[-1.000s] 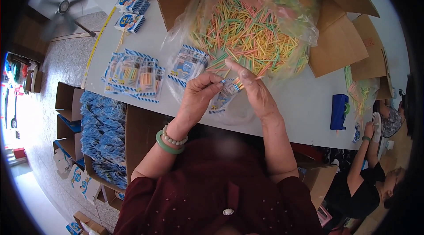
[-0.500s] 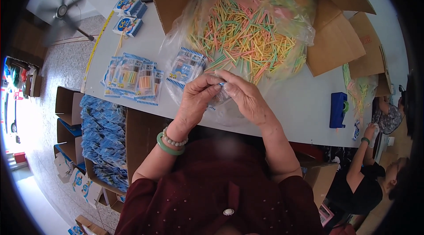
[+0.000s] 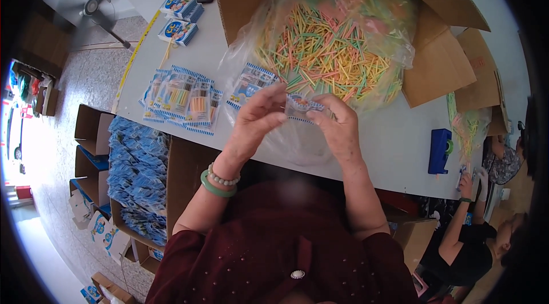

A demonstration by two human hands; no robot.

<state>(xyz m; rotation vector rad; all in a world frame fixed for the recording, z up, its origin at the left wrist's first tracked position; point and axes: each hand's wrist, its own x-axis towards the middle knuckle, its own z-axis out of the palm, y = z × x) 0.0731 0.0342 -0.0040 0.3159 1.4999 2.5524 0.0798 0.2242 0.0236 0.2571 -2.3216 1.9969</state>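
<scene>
In front of me my right hand [image 3: 341,128] pinches the right end of a small clear plastic packet [image 3: 298,105] with blue-and-white striped edging. Beside the packet's left end, my left hand [image 3: 258,114] has its thumb and fingers apart, with nothing seen between them. Just behind that hand lie printed blue-and-white packets [image 3: 250,82], partly on a clear plastic sheet. Past the hands, an open plastic bag holds a heap of thin yellow, green and pink sticks [image 3: 320,46]. To the left sits an overlapping pile of filled packets [image 3: 182,98] showing coloured and dark sticks.
Small blue-and-white packs [image 3: 178,30] stand at the table's far left. A carton [image 3: 137,172] full of blue packets is below the left edge. Cardboard flaps [image 3: 437,58] surround the bag. At right are a blue tape dispenser [image 3: 439,151] and a co-worker [image 3: 472,241].
My hands were together over the packet; now they have parted, and the left fingers have come off it. The packet shows more fully in my right hand. The view has shifted slightly.
</scene>
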